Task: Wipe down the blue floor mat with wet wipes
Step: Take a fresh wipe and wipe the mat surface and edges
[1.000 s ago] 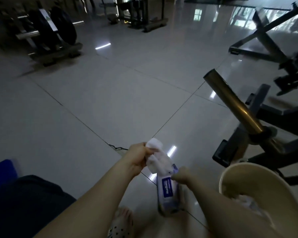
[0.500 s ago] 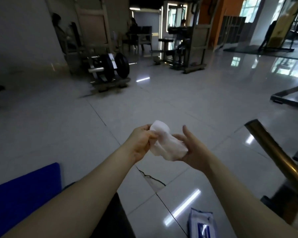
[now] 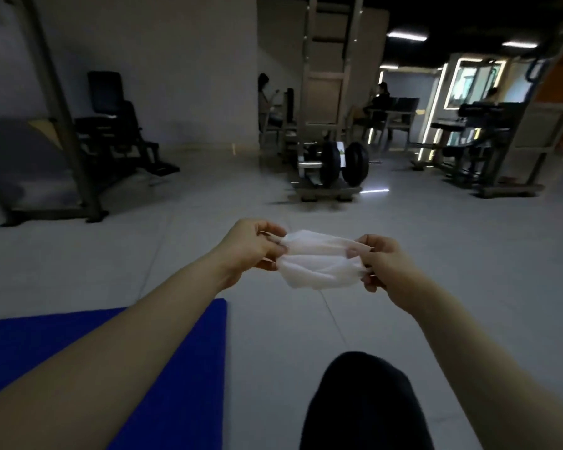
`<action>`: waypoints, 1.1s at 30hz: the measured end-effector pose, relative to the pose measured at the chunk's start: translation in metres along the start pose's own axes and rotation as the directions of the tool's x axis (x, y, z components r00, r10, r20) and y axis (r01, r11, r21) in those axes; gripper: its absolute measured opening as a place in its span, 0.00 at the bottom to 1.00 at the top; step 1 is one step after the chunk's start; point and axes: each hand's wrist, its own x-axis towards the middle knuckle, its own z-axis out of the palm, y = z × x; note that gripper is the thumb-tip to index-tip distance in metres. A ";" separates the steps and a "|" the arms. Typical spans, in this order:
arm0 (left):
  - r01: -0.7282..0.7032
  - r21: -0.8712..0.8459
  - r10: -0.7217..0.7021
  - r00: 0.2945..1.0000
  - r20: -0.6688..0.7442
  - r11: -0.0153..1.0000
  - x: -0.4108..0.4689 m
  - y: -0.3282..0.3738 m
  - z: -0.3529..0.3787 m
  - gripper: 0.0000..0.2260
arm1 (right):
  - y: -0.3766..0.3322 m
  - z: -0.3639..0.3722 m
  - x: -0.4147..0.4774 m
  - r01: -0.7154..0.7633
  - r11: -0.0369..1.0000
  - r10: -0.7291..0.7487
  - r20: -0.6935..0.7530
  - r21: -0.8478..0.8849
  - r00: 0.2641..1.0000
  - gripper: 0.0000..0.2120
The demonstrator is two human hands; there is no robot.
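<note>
Obs., gym floor, dim light.

Left hand (image 3: 252, 251): raised in front of the body, thumb and fingers pinching the left edge of a thin white wet wipe (image 3: 319, 264). Grasping, not released.

Right hand (image 3: 387, 267): at the same height, a little nearer, fingers and thumb pinching the right edge of the same wipe. Also grasping.

Wipe: held in the air between the two hands, stretched sideways. It is only partly opened, with a fold line running along its length and the lower half sagging in soft creases. It touches nothing but the fingers and is well above the floor.

Flat blue foam floor mat (image 3: 192, 384): lies on the floor at near left, under and behind the left forearm. Its right edge runs straight away from the person and its far right corner is rounded. The wipe is not in contact with it; the wipe sits farther out and to the right of that corner.

Pale grey glossy tiled floor (image 3: 403, 222): carries the mat and everything else.

Person's knee in dark fabric (image 3: 364, 401): near centre, right of the mat, between the forearms.

Far centre: black round weight plates on a low metal rack (image 3: 342, 164). Far left: black padded seat machine (image 3: 111, 125) against the wall. More frames far right. Two or three seated figures at the far back, too dark to detail.
</note>
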 end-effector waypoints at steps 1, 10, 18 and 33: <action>0.018 0.025 -0.018 1.000 -0.023 1.000 -0.006 -0.009 -0.013 0.14 | 0.001 0.018 0.006 -0.002 1.000 0.002 0.008 -0.009 1.000 0.07; 0.319 -0.276 -0.386 0.891 -0.240 0.907 -0.054 -0.123 -0.083 0.04 | 0.040 0.168 0.008 -0.178 0.956 0.113 0.266 0.235 0.957 0.12; 0.362 -0.647 -0.628 0.741 -0.236 0.671 -0.078 -0.228 -0.083 0.09 | 0.112 0.251 -0.013 -0.367 0.930 0.294 0.550 0.024 0.781 0.12; 0.574 -0.679 -0.812 0.581 -0.056 0.458 -0.100 -0.344 -0.057 0.12 | 0.238 0.324 -0.030 -0.534 0.831 0.551 0.352 -0.154 0.757 0.06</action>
